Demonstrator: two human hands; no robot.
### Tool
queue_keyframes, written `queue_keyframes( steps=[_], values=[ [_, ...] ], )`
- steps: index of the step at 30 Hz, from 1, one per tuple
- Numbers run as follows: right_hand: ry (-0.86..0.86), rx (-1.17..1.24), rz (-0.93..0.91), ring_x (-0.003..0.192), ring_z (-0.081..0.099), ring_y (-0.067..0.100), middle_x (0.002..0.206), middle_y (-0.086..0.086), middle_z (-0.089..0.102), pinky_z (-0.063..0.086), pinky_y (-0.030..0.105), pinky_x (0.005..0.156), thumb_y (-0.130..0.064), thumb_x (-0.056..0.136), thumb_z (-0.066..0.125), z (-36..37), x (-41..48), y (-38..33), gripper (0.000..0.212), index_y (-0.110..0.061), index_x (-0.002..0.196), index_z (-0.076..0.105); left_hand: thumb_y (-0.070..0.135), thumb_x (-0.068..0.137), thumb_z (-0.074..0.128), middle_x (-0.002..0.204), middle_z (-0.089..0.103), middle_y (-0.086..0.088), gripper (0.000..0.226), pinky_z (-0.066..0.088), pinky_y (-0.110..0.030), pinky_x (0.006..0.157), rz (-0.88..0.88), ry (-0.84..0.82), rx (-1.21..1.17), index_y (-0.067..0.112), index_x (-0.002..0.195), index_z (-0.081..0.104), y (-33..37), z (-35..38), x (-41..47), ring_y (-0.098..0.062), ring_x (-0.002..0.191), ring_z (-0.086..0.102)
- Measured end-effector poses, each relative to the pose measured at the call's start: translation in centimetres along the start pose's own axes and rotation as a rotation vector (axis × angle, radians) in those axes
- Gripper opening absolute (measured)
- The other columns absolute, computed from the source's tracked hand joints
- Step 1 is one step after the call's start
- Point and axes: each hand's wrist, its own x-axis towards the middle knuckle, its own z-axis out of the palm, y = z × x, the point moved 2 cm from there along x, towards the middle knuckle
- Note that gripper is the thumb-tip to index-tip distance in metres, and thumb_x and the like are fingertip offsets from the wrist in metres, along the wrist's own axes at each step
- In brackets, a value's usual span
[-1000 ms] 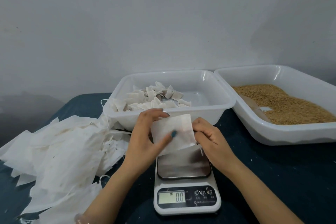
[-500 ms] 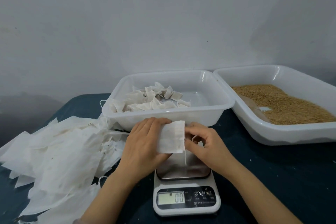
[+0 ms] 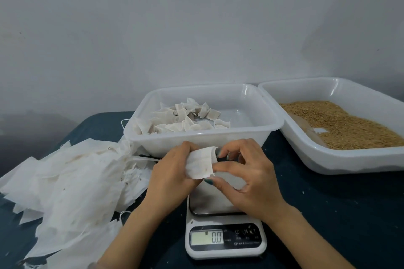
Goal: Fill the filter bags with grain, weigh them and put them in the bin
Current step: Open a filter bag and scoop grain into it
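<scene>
A small white filter bag (image 3: 200, 162) is held above the kitchen scale (image 3: 225, 238), between both hands. My left hand (image 3: 170, 172) grips its left side with curled fingers. My right hand (image 3: 247, 172) pinches its right edge, with fingertips at the bag's opening. The scale's display reads 0.0 and its steel plate is bare. Behind the hands stands a white bin (image 3: 258, 135) with several filled bags (image 3: 181, 120) in its left half. A second white tray (image 3: 341, 159) at the right holds brown grain (image 3: 345, 124).
A loose heap of flat white filter bags (image 3: 72, 177) covers the dark blue table (image 3: 338, 214) at the left. A pale wall rises right behind the two trays. Specks of grain dot the cloth.
The bag has been turned and drawn in between both hands, now looking narrower. My right fingers have moved onto its right edge and opening. The scale still reads 0.0.
</scene>
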Motion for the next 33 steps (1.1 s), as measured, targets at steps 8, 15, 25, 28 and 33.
queue_keyframes(
  steps=[8,15,25,28,33],
  values=[
    [-0.072,-0.043,-0.068,0.088,0.054,0.016,0.096,-0.007,0.068,0.048,0.028,0.072,-0.038,0.087,0.074,0.3,0.0,-0.4,0.021,-0.017,0.088,0.073,0.052,0.070,0.050,0.090,0.060,0.014,0.041,0.046,-0.032,0.067,0.060,-0.032,0.087,0.029,0.102,0.056,0.4,0.3,-0.2,-0.007,0.084,0.054],
    [-0.137,-0.211,-0.136,0.083,0.054,0.018,0.086,-0.005,0.065,0.046,0.028,0.064,-0.040,0.096,0.062,0.5,-0.1,-0.1,0.026,-0.016,0.088,0.069,0.064,0.063,0.055,0.097,0.060,0.022,0.052,0.036,-0.008,0.070,0.097,-0.048,0.064,0.036,0.108,0.055,0.7,0.2,-0.2,0.001,0.092,0.052],
    [-0.109,-0.183,-0.166,0.082,0.055,0.020,0.087,-0.005,0.066,0.046,0.032,0.063,-0.026,0.096,0.065,0.2,0.0,-0.4,0.015,-0.016,0.086,0.070,0.065,0.064,0.062,0.097,0.059,0.028,0.048,0.040,-0.010,0.076,0.094,-0.106,-0.049,0.039,0.105,0.059,0.8,0.1,-0.2,0.008,0.095,0.053],
    [-0.099,-0.200,-0.181,0.085,0.055,0.020,0.092,-0.004,0.068,0.045,0.028,0.066,-0.029,0.096,0.064,0.1,0.1,-0.4,0.018,-0.016,0.085,0.071,0.065,0.065,0.057,0.088,0.055,0.025,0.045,0.036,-0.010,0.069,0.093,-0.112,-0.009,0.034,0.098,0.059,0.5,0.3,0.0,0.008,0.085,0.049],
    [-0.100,-0.237,-0.176,0.087,0.057,0.022,0.096,-0.003,0.068,0.044,0.029,0.066,-0.032,0.096,0.065,0.1,0.2,-0.5,0.017,-0.019,0.085,0.071,0.066,0.072,0.053,0.087,0.049,0.025,0.052,0.037,-0.014,0.067,0.168,-0.030,0.059,0.023,0.099,0.061,0.6,0.1,-0.2,0.002,0.084,0.044]
  ],
)
